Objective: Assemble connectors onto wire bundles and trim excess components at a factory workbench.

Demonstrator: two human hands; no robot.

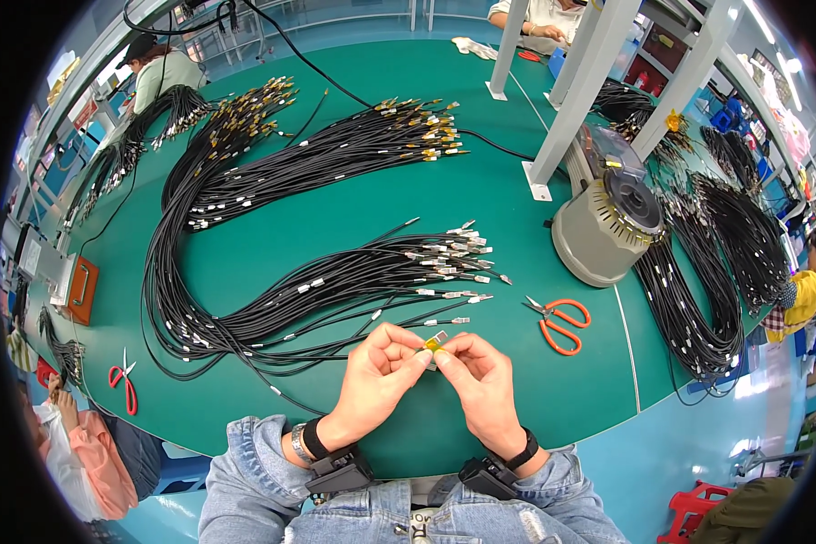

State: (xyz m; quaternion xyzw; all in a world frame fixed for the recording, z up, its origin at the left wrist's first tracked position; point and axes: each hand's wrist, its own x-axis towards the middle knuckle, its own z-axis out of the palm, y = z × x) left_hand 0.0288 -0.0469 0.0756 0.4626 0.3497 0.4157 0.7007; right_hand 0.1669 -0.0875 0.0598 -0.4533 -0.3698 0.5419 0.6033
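Near the table's front edge my left hand (383,374) and my right hand (477,383) meet, thumbs and fingertips pinched together. Between them is a small silvery cable connector (440,337) with a bit of yellow tape (432,345) on it. The fingers cover most of the piece, and its cable cannot be made out. Just beyond my hands lies a bundle of black cables (335,281) with silvery ends and white labels, curving away to the left. To the right of my hands rest orange-handled scissors (562,325).
A round grey tape dispenser (603,231) stands at right beside white metal posts (578,100). More black cables (326,163) with yellow-wrapped ends lie farther back, others (698,281) at right. Red-handled scissors (125,384) and an orange-brown box (82,290) sit at left. Co-workers sit around the green table (499,435).
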